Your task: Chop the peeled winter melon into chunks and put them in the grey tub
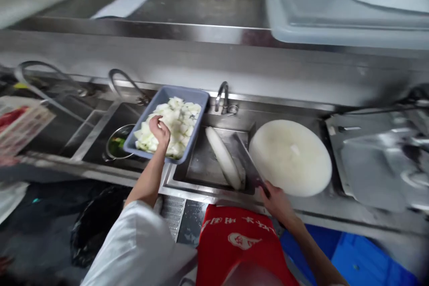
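Bends left hand's (160,130) fingers half open above white chunks (182,120) in blue tub (186,91); wraps right hand's (276,200) fingers around big knife (252,164), near metal sink (201,161), below shiny shelf (181,9).

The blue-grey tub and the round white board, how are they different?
The tub is rectangular; the board is round.
The tub is blue-grey; the board is whitish.
The tub has raised walls around heaped pale cut pieces; the board is a flat slab with no such heap.
Both flank the basin with the long white vegetable, the tub on the left, the board on the right.
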A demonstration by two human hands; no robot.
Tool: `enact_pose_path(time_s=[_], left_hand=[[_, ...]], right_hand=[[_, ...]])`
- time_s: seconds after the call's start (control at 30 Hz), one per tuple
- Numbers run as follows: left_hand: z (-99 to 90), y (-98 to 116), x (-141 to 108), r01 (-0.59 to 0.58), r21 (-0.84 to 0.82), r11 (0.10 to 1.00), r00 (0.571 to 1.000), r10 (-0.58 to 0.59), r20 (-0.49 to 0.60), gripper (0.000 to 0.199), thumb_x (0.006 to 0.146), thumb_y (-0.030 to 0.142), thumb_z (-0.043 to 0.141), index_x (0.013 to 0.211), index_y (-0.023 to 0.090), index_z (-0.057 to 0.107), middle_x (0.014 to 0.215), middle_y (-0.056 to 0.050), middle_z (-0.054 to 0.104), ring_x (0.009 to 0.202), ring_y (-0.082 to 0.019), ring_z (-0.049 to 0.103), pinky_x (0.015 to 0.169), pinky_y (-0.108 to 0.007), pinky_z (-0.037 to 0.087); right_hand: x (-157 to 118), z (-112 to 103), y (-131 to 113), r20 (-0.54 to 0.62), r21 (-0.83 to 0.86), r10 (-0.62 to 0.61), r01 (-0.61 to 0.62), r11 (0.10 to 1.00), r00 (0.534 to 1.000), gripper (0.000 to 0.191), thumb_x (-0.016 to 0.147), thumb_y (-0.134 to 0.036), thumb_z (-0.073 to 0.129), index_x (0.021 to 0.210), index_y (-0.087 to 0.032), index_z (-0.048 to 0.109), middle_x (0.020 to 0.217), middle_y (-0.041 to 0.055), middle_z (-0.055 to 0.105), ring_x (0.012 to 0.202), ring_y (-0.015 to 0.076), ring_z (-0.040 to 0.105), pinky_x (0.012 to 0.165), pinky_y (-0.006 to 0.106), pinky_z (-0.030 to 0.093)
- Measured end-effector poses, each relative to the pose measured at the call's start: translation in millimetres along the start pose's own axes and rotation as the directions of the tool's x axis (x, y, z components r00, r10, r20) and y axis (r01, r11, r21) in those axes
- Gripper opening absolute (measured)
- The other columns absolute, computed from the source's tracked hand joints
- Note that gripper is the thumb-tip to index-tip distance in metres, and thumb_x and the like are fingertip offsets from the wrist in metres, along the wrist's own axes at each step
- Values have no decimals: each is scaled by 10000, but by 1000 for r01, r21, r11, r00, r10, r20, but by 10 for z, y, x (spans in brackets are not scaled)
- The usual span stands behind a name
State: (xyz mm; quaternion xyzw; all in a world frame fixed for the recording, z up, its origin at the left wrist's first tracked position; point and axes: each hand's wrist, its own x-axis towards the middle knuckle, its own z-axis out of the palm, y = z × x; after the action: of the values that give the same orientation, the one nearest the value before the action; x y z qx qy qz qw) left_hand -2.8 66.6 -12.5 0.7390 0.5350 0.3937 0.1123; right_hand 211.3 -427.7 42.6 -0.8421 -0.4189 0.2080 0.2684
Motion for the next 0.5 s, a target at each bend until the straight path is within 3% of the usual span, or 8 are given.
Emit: enact_pose_path(time_s=[0.1,0.17,0.23,0.3,0.37,0.43,0.5], left_hand=[[393,491,-361,-235,-124,964,961,249,116,213,902,56,384,868,152,571,969,-113,620,1049,-220,545,1054,-435,397],[774,986,-750,-333,-226,916,886,385,256,177,890,84,454,813,172,586,928,-94,638,1013,-226,557,1029,-428,406],[1179,1583,-1242,-397,-332,855,773,507,381,167,874,101,500,815,182,634,925,-77,667,996,-228,576,1001,-412,427],[1546,2223,-1790,-428,-429,796,615,604,507,192,863,107,513,873,188,687,954,-65,694,1003,-225,595,997,-403,445],[1853,2842,-2315,-429,-497,754,378,650,659,272,859,107,514,1024,181,718,1129,-87,695,1115,-245,584,1042,-437,435],[2116,3385,-2738,-453,-543,707,173,668,724,444,847,72,505,1237,192,680,1383,-108,599,1299,-281,495,1086,-484,408],[2365,3814,-3014,-504,-572,648,26,673,739,632,831,22,484,1421,233,565,1571,-98,430,1438,-303,355,1127,-536,358]], right_hand=[[-762,-249,609,-142,-41,281,-289,956,949,362,881,-490,410,842,-221,649,612,66,658,577,237,635,549,292,391],[-1204,-307,838,-261,-27,462,-485,874,848,368,850,-521,410,791,-230,627,604,77,652,579,250,641,535,299,368],[-1544,-302,953,-355,22,617,-653,757,702,366,815,-550,411,740,-240,592,602,86,647,570,252,629,528,305,355],[-1794,-270,1005,-408,99,723,-760,642,558,368,791,-575,413,710,-248,561,597,90,643,549,242,605,525,310,361],[-2002,-244,1041,-427,178,782,-806,565,454,386,786,-598,414,710,-249,560,592,89,645,535,234,589,524,313,379],[-2210,-240,1094,-419,237,817,-821,520,397,407,787,-618,418,708,-249,572,567,84,637,522,236,587,515,314,394],[-2423,-263,1181,-380,269,845,-830,489,375,424,788,-634,435,723,-250,603,566,84,645,539,251,609,508,314,411]])
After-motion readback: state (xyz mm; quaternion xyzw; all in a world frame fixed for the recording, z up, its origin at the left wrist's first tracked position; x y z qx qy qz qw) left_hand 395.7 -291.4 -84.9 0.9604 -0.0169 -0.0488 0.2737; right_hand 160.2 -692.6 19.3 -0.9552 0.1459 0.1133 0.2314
